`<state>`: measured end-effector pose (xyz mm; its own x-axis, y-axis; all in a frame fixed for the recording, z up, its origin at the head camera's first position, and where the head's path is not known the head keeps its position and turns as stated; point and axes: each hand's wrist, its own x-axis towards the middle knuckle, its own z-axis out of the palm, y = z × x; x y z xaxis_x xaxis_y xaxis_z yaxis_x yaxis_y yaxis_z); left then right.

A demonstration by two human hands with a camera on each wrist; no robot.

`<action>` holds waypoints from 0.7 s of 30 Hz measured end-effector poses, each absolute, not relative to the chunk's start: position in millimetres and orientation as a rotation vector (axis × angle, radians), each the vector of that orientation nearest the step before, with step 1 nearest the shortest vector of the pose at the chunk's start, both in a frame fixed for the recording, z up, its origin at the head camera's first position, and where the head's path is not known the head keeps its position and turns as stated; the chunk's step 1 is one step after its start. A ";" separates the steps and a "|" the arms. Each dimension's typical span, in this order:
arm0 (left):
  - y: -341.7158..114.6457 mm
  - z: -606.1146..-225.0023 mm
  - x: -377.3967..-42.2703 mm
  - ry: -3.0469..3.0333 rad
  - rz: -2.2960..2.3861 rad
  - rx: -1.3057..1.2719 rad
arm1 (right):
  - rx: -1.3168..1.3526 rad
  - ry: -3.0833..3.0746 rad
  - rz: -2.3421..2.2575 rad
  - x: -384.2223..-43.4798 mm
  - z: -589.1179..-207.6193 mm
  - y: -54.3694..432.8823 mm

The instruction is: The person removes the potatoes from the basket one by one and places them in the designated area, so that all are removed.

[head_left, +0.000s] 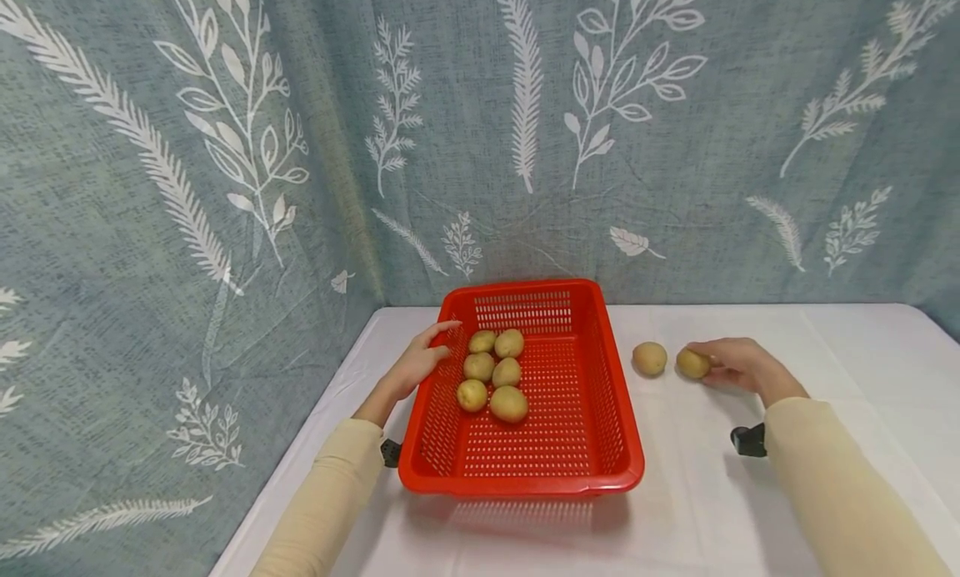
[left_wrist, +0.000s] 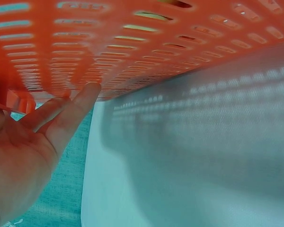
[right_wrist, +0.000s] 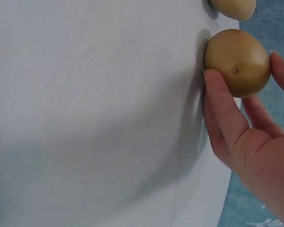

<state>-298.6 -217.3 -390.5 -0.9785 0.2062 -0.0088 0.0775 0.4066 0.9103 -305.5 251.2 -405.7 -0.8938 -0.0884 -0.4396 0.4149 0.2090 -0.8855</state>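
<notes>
My right hand (head_left: 738,362) is at the table on the right, thumb and fingers set around a round yellow-brown potato (right_wrist: 236,59). Fingertips lie against opposite sides of it in the right wrist view. Just left of it sits another potato (head_left: 649,358). My left hand (head_left: 415,364) rests at the left side of a red plastic basket (head_left: 525,484), fingers extended at the rim. The left wrist view shows fingers (left_wrist: 71,116) against the slotted outer wall. Inside the basket, several potatoes (head_left: 509,403) lie grouped toward its left side.
The basket stands on a white-covered table (head_left: 690,494), close to the left edge. Behind and to the left hangs a blue-green curtain (head_left: 480,143) with white leaf patterns. Long cream sleeves (head_left: 840,477) cover both forearms.
</notes>
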 end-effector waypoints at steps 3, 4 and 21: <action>-218.4 -391.8 -299.0 2.528 1.628 0.257 | 0.297 2.114 -1.719 -305.8 -405.4 249.4; -218.6 -392.1 -299.0 2.530 1.626 0.255 | 0.287 2.122 -1.713 -306.3 -405.8 249.0; -218.3 -392.2 -298.8 2.527 1.642 0.247 | 0.228 2.145 -1.723 -311.7 -410.4 238.6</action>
